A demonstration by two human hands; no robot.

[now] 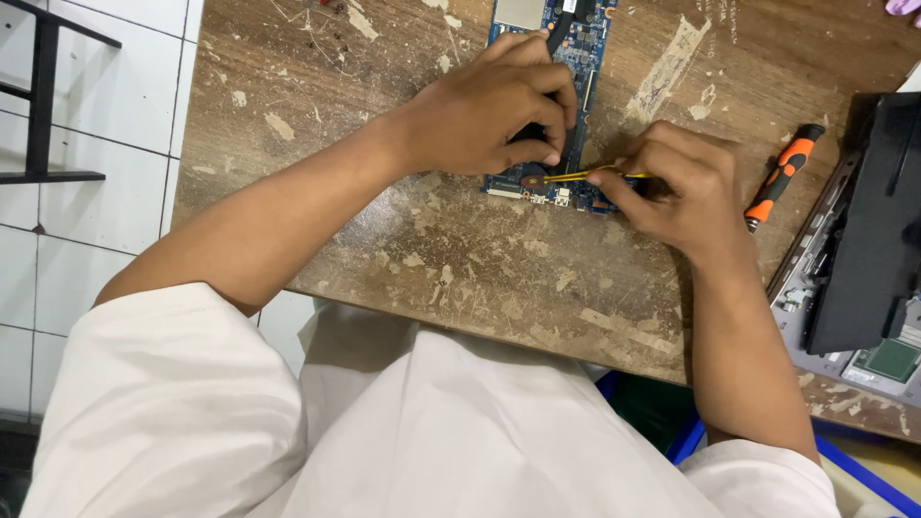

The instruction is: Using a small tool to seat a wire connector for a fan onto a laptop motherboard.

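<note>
Head view, looking down at a worn wooden workbench [460, 259]. A blue circuit board [585, 38] lies flat near the far edge of the bench, approx. centre of frame; its top runs out of view.

L hand [484, 110]: rests on the board, palm down, fingers curled and pressing on the board's lower section beside a dark strip, prob. a heat pipe, running lengthwise. The hand grips nothing; it acts as a hold-down.

R hand [686, 187]: fingers pinched shut around a thin yellow-handled tool [585, 174]. Tool lies near horizontal, tip pointing left, meeting a round copper-coloured spot [533, 179] at the board's lower edge, just below the L fingertips. Whether the tip is seated in a screw or only touches cannot be told at this res.

Other items: orange-and-black screwdriver [782, 177] lies on the bench just right of the R hand, untouched. Opened laptop chassis [863, 259] sits at the right edge, dark panel over a grey base, apart from the board. White tiled floor [86, 249] and a black frame show at left.

Step in hand (judgement): tool work at the copper spot on the board's lower edge, board steadied by the L hand.

Next move req. (judgement): keep L-hand pressure steady so the board does not slide; keep the tip on the spot w/o slipping onto adjacent connectors.
</note>
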